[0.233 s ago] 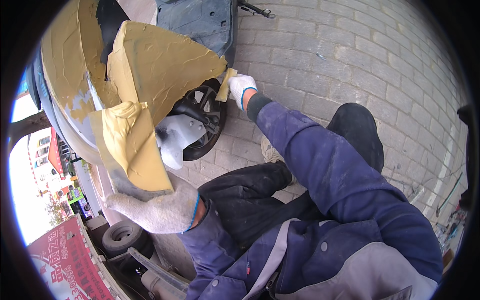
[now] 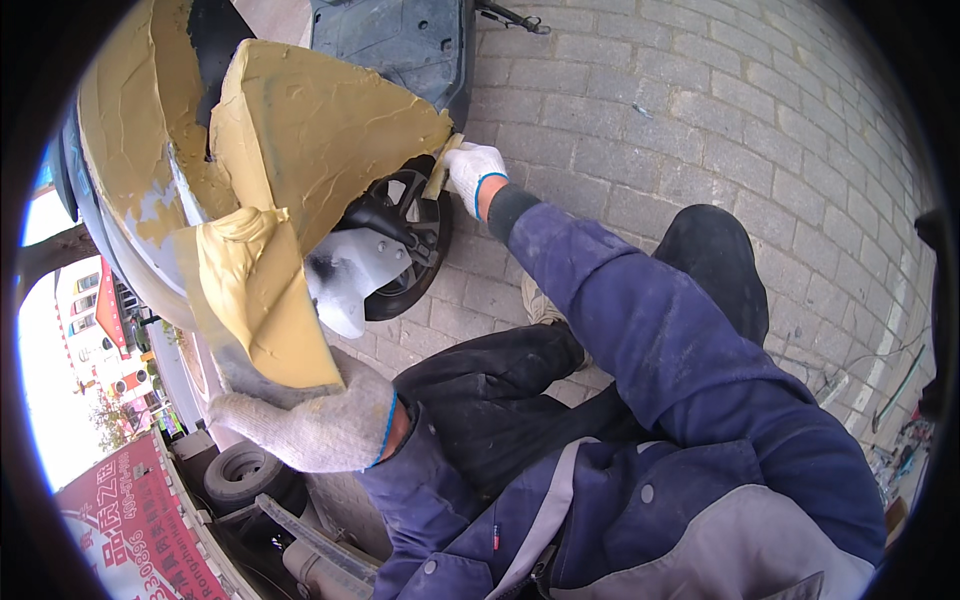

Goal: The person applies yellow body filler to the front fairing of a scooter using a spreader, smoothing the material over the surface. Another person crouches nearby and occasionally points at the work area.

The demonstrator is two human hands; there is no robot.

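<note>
Right here at twelve o'clock our right hand point(image 2: 474, 173) pinches the likely light, springy putty spreader point(image 2: 441, 170), best held by its three-o'clock edge, our left hand point(image 2: 325, 422) clasping the mixing board point(image 2: 230, 358) at eight

Pale characters point(image 2: 112, 520) and digits point(image 2: 150, 572) (tilted) stand on a red panel point(image 2: 165, 530).

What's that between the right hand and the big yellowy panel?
In the head view, a flat yellowish spreader lies between the gloved right hand gripping it and the coated panel. I can't tell whether it touches the panel.
</note>
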